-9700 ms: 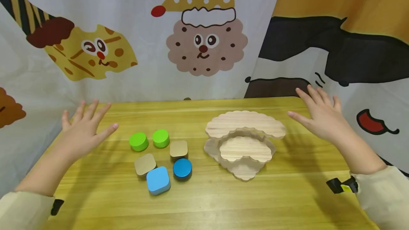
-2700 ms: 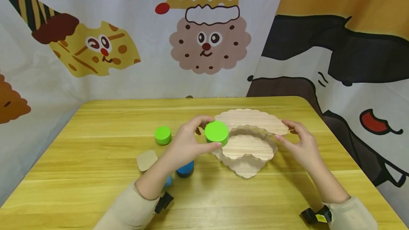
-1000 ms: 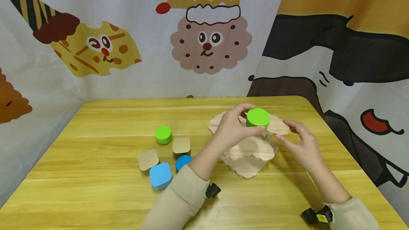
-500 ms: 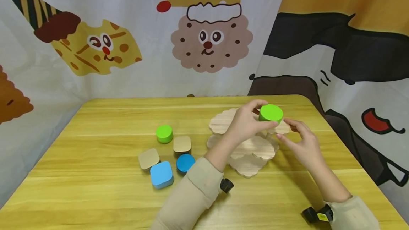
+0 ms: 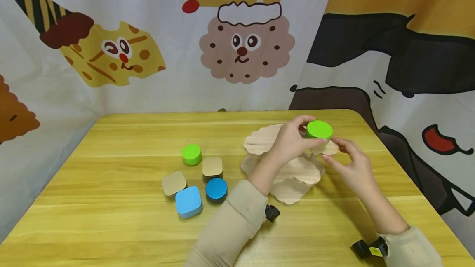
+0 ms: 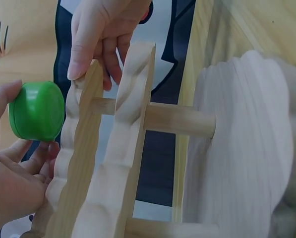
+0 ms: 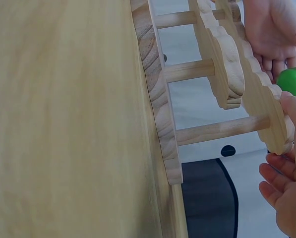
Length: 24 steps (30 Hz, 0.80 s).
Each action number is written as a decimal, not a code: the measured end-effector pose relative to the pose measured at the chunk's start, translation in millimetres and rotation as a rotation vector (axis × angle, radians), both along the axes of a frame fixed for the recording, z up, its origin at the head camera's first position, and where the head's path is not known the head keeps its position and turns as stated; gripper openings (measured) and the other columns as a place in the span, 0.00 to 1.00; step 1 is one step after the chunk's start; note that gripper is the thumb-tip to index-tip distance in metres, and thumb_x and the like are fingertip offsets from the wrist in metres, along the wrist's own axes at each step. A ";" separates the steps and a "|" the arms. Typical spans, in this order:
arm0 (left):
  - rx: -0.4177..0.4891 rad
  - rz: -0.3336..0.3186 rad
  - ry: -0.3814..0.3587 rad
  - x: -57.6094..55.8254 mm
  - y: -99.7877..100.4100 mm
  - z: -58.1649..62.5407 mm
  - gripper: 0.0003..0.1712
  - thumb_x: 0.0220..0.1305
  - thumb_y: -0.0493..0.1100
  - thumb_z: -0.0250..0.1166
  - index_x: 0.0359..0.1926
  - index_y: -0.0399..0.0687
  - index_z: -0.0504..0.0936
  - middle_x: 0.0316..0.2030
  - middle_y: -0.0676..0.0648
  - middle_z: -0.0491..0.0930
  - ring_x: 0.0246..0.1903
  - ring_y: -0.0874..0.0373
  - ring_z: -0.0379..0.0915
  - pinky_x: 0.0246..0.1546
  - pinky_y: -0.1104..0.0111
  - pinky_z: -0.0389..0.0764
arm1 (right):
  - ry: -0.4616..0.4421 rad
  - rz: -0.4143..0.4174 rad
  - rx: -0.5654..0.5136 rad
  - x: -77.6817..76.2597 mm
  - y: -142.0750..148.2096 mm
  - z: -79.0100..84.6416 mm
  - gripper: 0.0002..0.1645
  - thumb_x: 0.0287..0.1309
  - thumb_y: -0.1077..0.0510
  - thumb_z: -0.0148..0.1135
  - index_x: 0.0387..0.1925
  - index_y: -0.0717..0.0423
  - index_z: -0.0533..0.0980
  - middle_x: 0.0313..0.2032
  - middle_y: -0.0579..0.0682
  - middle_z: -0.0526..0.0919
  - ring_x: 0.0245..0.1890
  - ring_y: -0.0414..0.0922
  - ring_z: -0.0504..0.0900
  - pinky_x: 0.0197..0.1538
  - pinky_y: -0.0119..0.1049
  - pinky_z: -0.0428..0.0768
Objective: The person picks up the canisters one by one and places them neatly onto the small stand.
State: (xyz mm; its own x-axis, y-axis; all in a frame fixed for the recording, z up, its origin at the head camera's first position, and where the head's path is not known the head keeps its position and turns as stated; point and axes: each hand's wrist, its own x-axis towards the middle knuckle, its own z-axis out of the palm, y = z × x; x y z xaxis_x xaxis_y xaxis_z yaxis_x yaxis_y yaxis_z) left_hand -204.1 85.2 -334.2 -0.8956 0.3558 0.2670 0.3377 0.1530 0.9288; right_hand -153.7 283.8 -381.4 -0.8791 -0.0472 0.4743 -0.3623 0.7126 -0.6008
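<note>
A round green block [image 5: 319, 130] sits between the thumb and fingers of my left hand [image 5: 291, 140], over the right end of a wooden stand. This pale stand [image 5: 261, 140] has scalloped boards in tiers, joined by round posts. In the left wrist view, a narrow gap shows between the green block [image 6: 37, 111] and the top board [image 6: 78, 129]. My right hand [image 5: 354, 167] pinches that board's right end, thumb and fingers on opposite sides, as the right wrist view shows with the hand [image 7: 292, 198] at the edge. My left forearm covers part of the stand in the head view.
Left of the stand lie another round green block [image 5: 191, 154], two tan square blocks [image 5: 212, 167], a light blue square block [image 5: 189, 202] and a dark blue round block [image 5: 216, 189]. A patterned curtain [image 5: 178, 85] hangs behind the table [image 5: 111, 201].
My left hand has carried the green block rightward from the stand's left side to above the right end of its top board. My right hand keeps its grip on the board's edge.
</note>
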 end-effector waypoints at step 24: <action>-0.128 -0.012 -0.024 -0.5 15.2 6.0 0.35 0.48 0.49 0.77 0.58 0.50 0.76 0.36 0.61 0.75 0.34 0.68 0.71 0.31 0.77 0.74 | -0.008 -0.022 0.014 1.3 -1.6 2.4 0.29 0.55 0.56 0.70 0.56 0.65 0.72 0.53 0.61 0.75 0.49 0.58 0.73 0.51 0.42 0.67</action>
